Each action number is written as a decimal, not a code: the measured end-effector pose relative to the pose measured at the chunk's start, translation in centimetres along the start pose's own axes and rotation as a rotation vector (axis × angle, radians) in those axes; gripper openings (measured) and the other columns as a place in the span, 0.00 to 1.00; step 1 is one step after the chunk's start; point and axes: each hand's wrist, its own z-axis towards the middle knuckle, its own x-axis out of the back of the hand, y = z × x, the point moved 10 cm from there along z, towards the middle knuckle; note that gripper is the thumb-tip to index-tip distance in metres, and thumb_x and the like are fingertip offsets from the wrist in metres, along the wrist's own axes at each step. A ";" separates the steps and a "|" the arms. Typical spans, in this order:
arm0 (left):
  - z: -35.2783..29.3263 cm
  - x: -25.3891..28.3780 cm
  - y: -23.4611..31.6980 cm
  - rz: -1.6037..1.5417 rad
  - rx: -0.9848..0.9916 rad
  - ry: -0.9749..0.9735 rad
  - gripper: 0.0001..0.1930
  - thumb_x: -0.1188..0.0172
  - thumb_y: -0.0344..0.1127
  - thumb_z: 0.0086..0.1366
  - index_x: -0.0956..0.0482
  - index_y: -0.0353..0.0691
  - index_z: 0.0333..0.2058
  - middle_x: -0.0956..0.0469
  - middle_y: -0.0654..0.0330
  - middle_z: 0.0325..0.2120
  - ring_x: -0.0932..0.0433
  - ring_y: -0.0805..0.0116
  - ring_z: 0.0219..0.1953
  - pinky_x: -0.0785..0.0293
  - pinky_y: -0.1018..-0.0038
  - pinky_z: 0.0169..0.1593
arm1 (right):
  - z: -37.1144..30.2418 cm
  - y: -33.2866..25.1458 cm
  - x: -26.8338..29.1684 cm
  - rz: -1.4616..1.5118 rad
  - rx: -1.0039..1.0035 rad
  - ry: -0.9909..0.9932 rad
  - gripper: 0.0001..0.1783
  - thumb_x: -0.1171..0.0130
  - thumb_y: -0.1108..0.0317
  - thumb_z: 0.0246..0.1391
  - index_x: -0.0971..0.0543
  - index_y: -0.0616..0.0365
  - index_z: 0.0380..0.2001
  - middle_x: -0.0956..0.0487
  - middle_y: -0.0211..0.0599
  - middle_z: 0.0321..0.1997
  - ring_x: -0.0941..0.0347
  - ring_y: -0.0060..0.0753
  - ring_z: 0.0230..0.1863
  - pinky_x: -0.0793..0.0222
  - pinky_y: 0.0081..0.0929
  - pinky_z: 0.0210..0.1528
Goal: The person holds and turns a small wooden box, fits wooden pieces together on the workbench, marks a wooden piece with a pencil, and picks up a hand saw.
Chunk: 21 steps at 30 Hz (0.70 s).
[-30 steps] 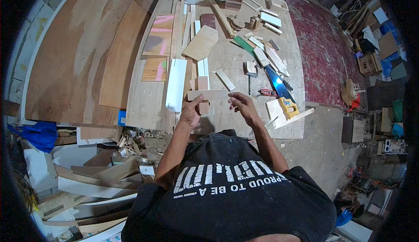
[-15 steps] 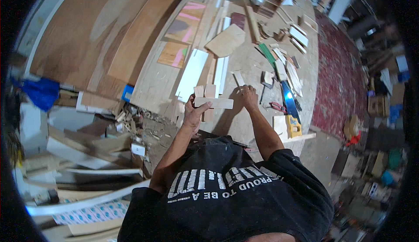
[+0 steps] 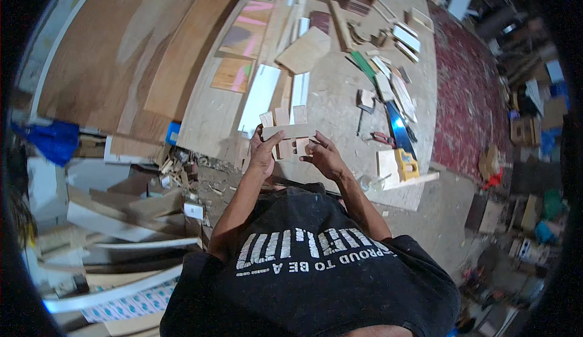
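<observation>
My left hand [image 3: 261,156] is closed around a small bundle of pale wooden pieces above the workbench. A flat wooden strip [image 3: 290,132] runs crosswise on top, with my thumb pressing it. Beneath the strip, short wooden blocks [image 3: 280,116] stick out at both sides. At the strip's right end, my right hand [image 3: 327,159] grips another short wooden piece [image 3: 300,115] between thumb and fingers. That piece passes under the strip, apart from the other blocks. Parts of the pieces are hidden behind my fingers.
On the workbench [image 3: 340,118], a handsaw [image 3: 398,129] with a yellow handle lies to the right, beside red-handled pliers [image 3: 382,138]. Wood offcuts [image 3: 401,94] lie beyond. A white board [image 3: 260,97] and a wooden panel [image 3: 303,50] rest ahead. Plywood sheets [image 3: 115,51] stand left.
My right hand has lifted a short wooden piece off the bench and brought it left to the bundle in my left hand. The crosswise strip is still under my left thumb.
</observation>
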 end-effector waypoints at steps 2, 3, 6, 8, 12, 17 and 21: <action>0.0 -2.2 -0.1 0.022 0.015 -0.067 0.22 0.33 0.27 0.58 0.29 0.39 0.50 0.21 0.58 0.41 0.21 0.66 0.44 0.22 0.66 0.50 | -0.9 -1.0 1.0 0.046 0.053 0.033 0.25 0.52 0.73 0.61 0.36 0.56 0.62 0.23 0.35 0.48 0.26 0.32 0.46 0.27 0.38 0.52; 0.0 -3.2 -0.1 0.030 0.009 -0.101 0.22 0.33 0.27 0.58 0.29 0.39 0.50 0.22 0.58 0.41 0.21 0.66 0.43 0.22 0.66 0.49 | -1.2 -1.5 1.7 -0.002 0.082 0.006 0.25 0.52 0.73 0.61 0.35 0.56 0.62 0.23 0.35 0.48 0.26 0.33 0.46 0.27 0.38 0.52; -0.1 -5.3 -0.2 0.089 0.014 -0.189 0.23 0.32 0.29 0.57 0.29 0.39 0.50 0.22 0.58 0.41 0.21 0.66 0.43 0.22 0.66 0.49 | -2.7 -3.2 1.6 -0.022 0.157 0.057 0.23 0.49 0.71 0.62 0.34 0.57 0.60 0.23 0.36 0.48 0.25 0.33 0.47 0.26 0.37 0.50; 0.1 -6.2 -1.0 0.174 0.035 -0.235 0.24 0.32 0.29 0.57 0.30 0.38 0.51 0.22 0.57 0.42 0.21 0.66 0.44 0.22 0.66 0.50 | -3.4 -4.0 2.0 0.006 0.204 0.134 0.21 0.47 0.70 0.62 0.32 0.58 0.58 0.23 0.37 0.48 0.24 0.33 0.47 0.26 0.37 0.50; 0.8 -7.0 -3.0 0.272 0.020 -0.276 0.26 0.32 0.30 0.57 0.32 0.36 0.52 0.23 0.56 0.43 0.21 0.65 0.44 0.23 0.66 0.51 | -4.3 -3.9 4.5 -0.147 0.229 0.338 0.19 0.42 0.63 0.62 0.27 0.62 0.51 0.22 0.37 0.44 0.23 0.34 0.47 0.24 0.36 0.47; 1.5 -6.9 -7.1 0.356 0.165 -0.212 0.28 0.29 0.31 0.54 0.31 0.34 0.52 0.23 0.53 0.43 0.21 0.63 0.44 0.22 0.66 0.49 | -4.8 -1.6 8.6 -0.079 0.194 0.432 0.16 0.40 0.62 0.61 0.24 0.61 0.47 0.21 0.34 0.42 0.23 0.31 0.42 0.25 0.34 0.43; 5.7 -2.4 -14.2 0.737 0.198 -0.168 0.31 0.26 0.33 0.52 0.31 0.31 0.52 0.22 0.50 0.44 0.21 0.61 0.44 0.22 0.67 0.46 | -3.9 3.0 14.0 -0.051 0.031 0.532 0.15 0.40 0.62 0.61 0.22 0.58 0.47 0.22 0.29 0.38 0.28 0.27 0.40 0.29 0.32 0.44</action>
